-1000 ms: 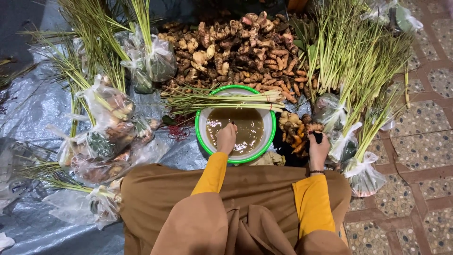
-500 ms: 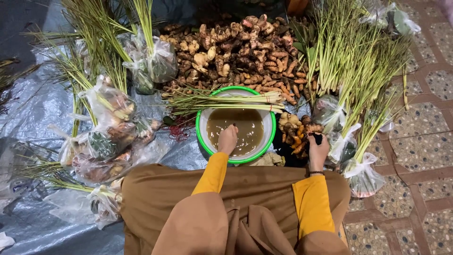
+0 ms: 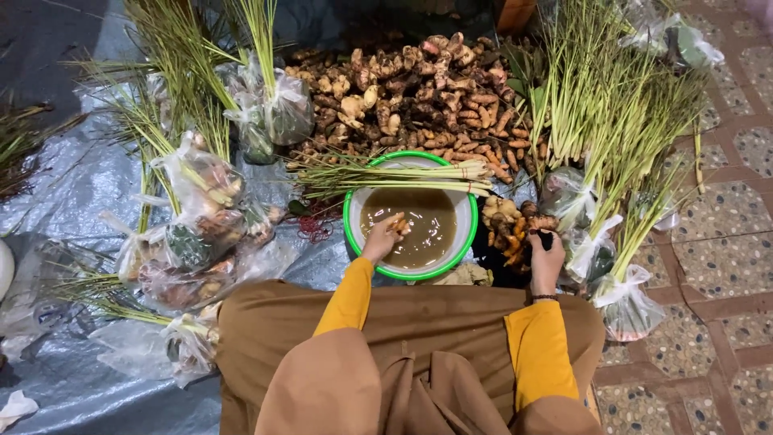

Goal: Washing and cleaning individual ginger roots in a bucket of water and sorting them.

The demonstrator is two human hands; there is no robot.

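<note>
While kneeling over the spread, both hands low and busy:

Left hand [image 3: 380, 240]: dipped at the near-left edge of the round white basin with a green rim [image 3: 351, 211], fingers curled round a small pale orange-tinged root piece [image 3: 398, 226], held just at the surface of the muddy brown water [image 3: 427, 229].

Right hand [image 3: 547, 259]: out to the right of the basin, closed over a small dark object [image 3: 546, 239]; kind too small to tell.

Root's lie: just far-right of the left palm, pointing toward the basin's middle; long axis roughly near-left to far-right.

Nearer hand: left, already on it; right well apart, beside the little heap of orange and tan washed roots [image 3: 507, 225].

Across the far rim: tied bundle of pale green lemongrass stalks [image 3: 394, 171], lying left to right.

Beyond: big brown knobbly pile of ginger-like roots [image 3: 411, 89].

Left side: clear plastic bags of mixed roots and stalks [image 3: 197, 217] on grey plastic sheeting [image 3: 72, 201].
</note>
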